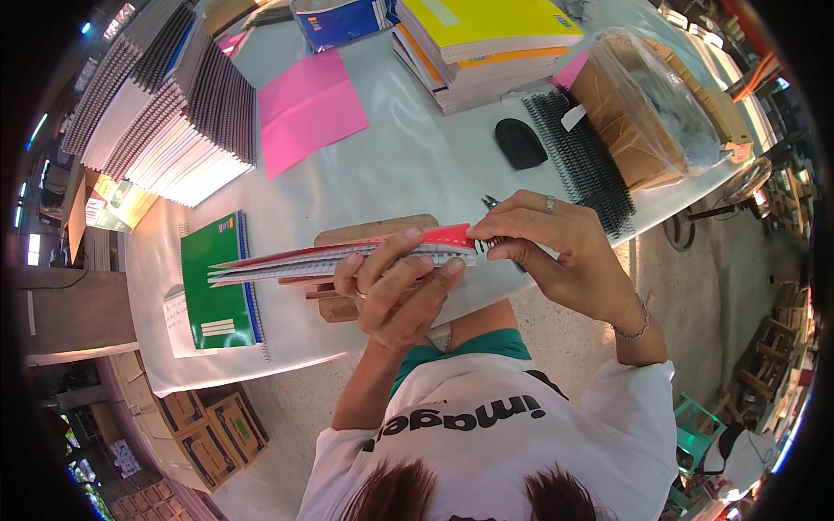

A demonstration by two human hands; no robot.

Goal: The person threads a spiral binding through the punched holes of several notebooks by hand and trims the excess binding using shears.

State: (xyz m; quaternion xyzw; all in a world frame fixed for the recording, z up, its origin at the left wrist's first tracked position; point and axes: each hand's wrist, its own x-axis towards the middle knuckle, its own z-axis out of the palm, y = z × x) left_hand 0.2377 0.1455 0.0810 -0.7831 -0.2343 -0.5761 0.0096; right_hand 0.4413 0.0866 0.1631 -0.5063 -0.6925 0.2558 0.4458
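A red-covered notebook (447,234) is held edge-up above the table, its pages fanning apart toward the left. My left hand (395,291) is closed round it, thumb and fingers pressing the pages together near the punched edge. At the notebook's right end, my right hand (552,247) pinches a short dark binding coil (485,246) between thumb and fingers. The dark tips of a small hand tool (491,202), perhaps cutters, show behind the right fingers; the rest is mostly hidden. Underneath lies a wooden block (373,227), partly covered by the notebook and my left hand.
A green spiral notebook (213,286) lies at the left. Tall notebook stacks (208,148) stand behind it. Pink sheets (308,108), yellow-covered notebooks (486,26), a black rounded object (519,143), black binding coils (582,161) and a plastic-lined carton (643,130) occupy the far side.
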